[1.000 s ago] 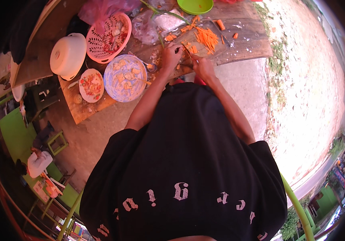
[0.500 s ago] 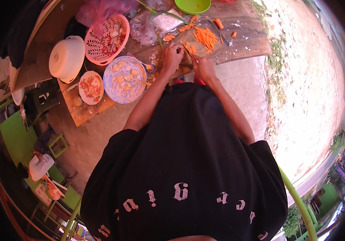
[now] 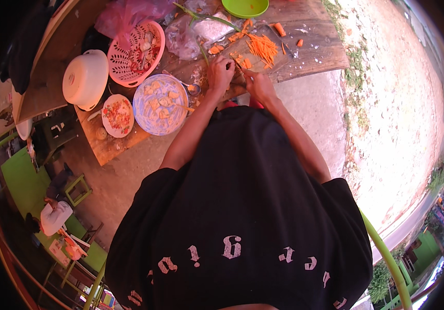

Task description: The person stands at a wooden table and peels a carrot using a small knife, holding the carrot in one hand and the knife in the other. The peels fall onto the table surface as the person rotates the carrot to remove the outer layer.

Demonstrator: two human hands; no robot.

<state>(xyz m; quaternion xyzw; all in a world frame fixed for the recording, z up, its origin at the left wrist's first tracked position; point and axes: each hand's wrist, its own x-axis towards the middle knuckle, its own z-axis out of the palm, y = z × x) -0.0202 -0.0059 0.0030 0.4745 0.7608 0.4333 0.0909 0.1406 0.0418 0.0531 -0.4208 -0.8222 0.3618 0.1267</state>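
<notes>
Over the near edge of the wooden table (image 3: 315,31), my left hand (image 3: 220,75) is closed, its fingers curled round something I cannot make out. Close beside it, my right hand (image 3: 260,87) grips a knife (image 3: 239,65), whose thin dark blade points up toward the left hand. Just beyond both hands lies a pile of orange carrot sticks (image 3: 262,47) on a dark board. Small carrot scraps (image 3: 243,62) are scattered next to the knife. Farther off are a thick carrot piece (image 3: 279,29) and a smaller carrot chunk (image 3: 300,43).
Left of my hands stand a blue-white bowl (image 3: 144,116) of pale chunks, a plate (image 3: 123,132) of chopped red bits, a pink basket (image 3: 158,36) and an upturned cream basin (image 3: 82,77). Plastic bags (image 3: 183,39) and a green bowl (image 3: 246,8) lie beyond. Another person (image 3: 55,217) sits lower left.
The knife's blade has tilted slightly and shows less beside my left hand. Both hands stay nearly in place; the whole view has shifted a little.
</notes>
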